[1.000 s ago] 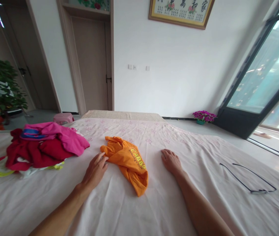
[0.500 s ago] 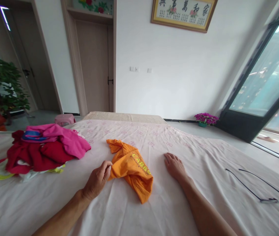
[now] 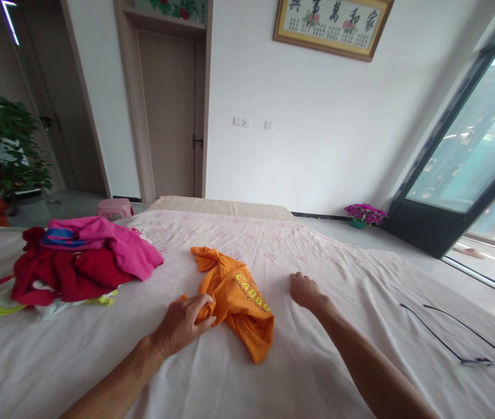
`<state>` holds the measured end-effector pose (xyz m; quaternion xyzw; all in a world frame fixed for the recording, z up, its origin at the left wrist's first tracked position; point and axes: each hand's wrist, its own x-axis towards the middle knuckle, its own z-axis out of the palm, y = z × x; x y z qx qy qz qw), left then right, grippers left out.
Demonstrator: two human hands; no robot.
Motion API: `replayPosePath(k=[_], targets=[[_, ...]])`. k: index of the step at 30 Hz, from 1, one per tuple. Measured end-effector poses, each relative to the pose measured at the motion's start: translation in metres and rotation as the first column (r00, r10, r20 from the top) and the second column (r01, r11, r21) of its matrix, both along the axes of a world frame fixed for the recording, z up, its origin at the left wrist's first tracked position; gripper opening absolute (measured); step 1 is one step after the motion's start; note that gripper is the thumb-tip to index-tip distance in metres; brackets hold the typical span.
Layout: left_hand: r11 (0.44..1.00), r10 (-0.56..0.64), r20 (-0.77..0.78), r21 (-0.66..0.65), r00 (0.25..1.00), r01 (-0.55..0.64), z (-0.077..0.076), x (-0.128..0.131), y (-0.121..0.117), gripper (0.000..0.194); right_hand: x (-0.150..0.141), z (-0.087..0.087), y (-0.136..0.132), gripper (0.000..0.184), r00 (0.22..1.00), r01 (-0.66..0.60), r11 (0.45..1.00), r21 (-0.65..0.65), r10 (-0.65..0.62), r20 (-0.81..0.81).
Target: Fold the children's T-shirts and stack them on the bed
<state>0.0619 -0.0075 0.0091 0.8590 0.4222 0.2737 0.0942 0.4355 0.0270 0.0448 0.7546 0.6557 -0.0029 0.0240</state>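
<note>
An orange T-shirt (image 3: 241, 297) with yellow lettering lies crumpled and partly folded over on the pale bed sheet. At its left edge my left hand (image 3: 184, 323) grips a bunch of the cloth, with the thumb nearer me and the fingers on the far side. Some orange fabric shows beyond the back of that hand. To the right of the shirt, apart from it, my right hand (image 3: 306, 291) rests on the sheet with its fingers curled in. Nothing can be seen in it.
On the left lies a heap of pink and red clothes (image 3: 85, 262), with white and yellow pieces underneath. Eyeglasses (image 3: 483, 361) rest on the sheet (image 3: 360, 326) at the right. Beyond the bed are a pink stool (image 3: 115, 208) and a potted purple plant (image 3: 364, 214).
My left hand let go of its earlier spot, pinched and tugged the shirt's left edge, then shifted further onto the cloth. My right hand's fingers went from flat to curled.
</note>
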Motion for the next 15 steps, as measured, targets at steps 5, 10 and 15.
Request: replayPosePath(k=[5,10,15], targets=[[0.999,-0.016,0.009,-0.049,1.0,0.016,0.001,-0.001,0.001,0.024,-0.063,0.032,0.045,0.037,0.984,-0.142,0.989,0.042,0.145,-0.1],[0.994,-0.031,0.025,-0.099,0.999,0.033,0.004,-0.002,0.0,0.023,-0.157,0.036,0.079,0.052,0.936,-0.267,0.954,0.139,0.29,-0.198],[0.993,-0.027,0.01,-0.111,1.0,0.028,0.004,-0.006,0.001,0.025,-0.2,0.026,0.102,0.039,0.906,-0.201,0.972,0.118,0.23,-0.356]])
